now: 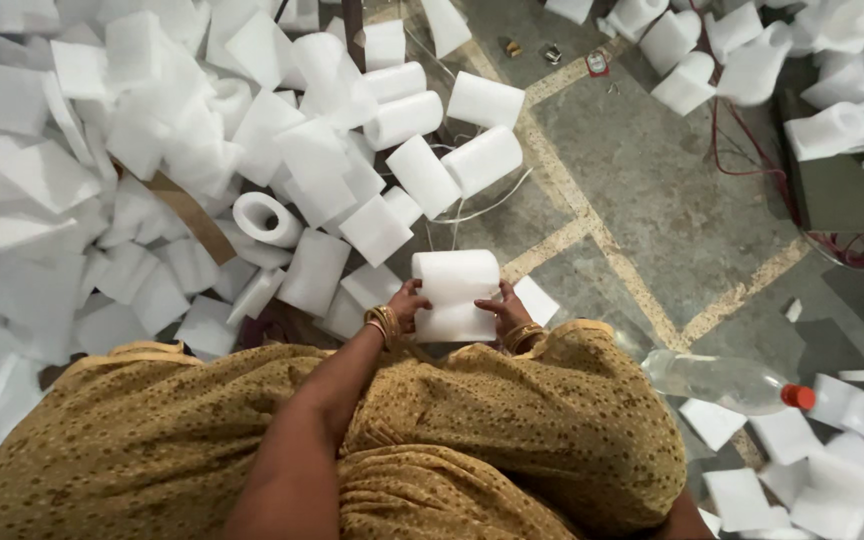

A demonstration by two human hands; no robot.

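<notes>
Your left hand [407,303] and right hand [505,308] grip a white foam sheet [455,295] from either side, just beyond your knees, above the floor [652,210]. Judged step: rolling it, partly curled. Next calls for even pressure on both edges to match the finished foam rolls [452,140] lying ahead. Plastic bottle [722,380] lies at right.

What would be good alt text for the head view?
Both hands, left hand and right hand, grip a white foam roll above a lap in mustard cloth. Foam sheets and rolls cover the floor; a plastic bottle lies at right.
</notes>
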